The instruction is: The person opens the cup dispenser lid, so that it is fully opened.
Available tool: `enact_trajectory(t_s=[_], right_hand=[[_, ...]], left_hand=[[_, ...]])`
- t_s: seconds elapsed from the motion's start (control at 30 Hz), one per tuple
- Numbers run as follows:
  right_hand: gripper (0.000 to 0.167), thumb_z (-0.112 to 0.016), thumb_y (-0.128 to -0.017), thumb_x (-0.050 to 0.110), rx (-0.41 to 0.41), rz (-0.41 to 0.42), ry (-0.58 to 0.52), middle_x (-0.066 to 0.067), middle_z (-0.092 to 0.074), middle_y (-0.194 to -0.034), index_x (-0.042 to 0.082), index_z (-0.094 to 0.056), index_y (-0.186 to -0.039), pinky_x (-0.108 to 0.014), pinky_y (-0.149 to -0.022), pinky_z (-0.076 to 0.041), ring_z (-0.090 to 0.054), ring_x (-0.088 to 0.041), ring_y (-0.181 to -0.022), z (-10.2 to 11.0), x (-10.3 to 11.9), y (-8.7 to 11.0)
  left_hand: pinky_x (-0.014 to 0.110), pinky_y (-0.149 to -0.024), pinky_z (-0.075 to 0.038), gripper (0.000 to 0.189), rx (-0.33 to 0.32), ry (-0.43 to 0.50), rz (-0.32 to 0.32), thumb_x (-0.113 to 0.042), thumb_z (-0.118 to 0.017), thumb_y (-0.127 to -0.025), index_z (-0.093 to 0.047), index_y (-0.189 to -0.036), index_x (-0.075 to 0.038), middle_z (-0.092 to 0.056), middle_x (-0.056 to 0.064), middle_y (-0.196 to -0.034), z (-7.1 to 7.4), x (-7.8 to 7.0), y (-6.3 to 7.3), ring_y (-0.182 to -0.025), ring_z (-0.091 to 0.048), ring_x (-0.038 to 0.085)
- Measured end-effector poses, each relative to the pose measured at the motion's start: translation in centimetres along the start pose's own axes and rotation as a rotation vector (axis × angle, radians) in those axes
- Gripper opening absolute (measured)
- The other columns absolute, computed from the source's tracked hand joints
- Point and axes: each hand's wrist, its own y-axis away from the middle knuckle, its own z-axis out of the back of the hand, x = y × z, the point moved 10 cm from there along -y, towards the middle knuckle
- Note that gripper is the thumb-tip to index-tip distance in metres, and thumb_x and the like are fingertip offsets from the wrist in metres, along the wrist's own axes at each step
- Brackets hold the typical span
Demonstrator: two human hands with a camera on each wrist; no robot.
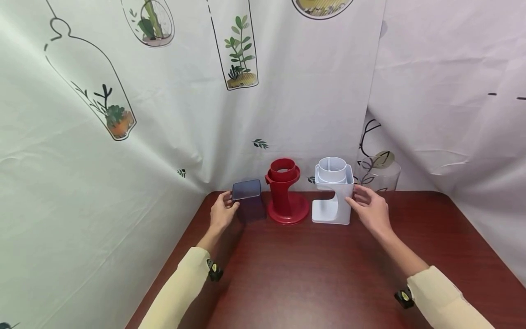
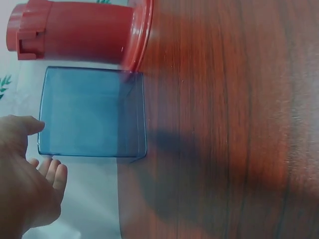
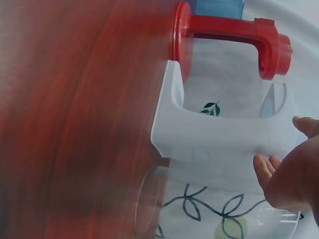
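A translucent blue square container stands at the back left of the table. My left hand is at its left side, thumb at the near edge and fingers loosely bent beside it, as the left wrist view shows with the hand and container. Next to the container stands a red stand with a ring-shaped top on a round base. Right of that is a white stand holding a white cup. My right hand is at its right side, thumb and fingers spread. Whether either hand touches is hard to tell.
A clear cylinder stands behind my right hand, partly covered by it. Behind everything hangs a pale cloth with plant drawings. The dark red wooden table stretches toward me.
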Motion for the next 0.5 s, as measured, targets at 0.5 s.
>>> enact_trajectory(t_s=[0.5], right_hand=[[0.066,-0.074,-0.092,0.035,0.174,0.014,-0.025,-0.020,-0.059,-0.135,0.002,-0.049,-0.145,-0.008,-0.081,-0.047,-0.057,-0.040,-0.121,1.6,0.5,4.1]], left_hand=[[0.039,-0.099,-0.048,0.047,0.077,0.094,-0.068,-0.009,-0.071,-0.092,-0.054,-0.135,-0.002,-0.063,0.012,-0.129,1.1,-2.1,3.1,-0.119,-0.059,0.026]])
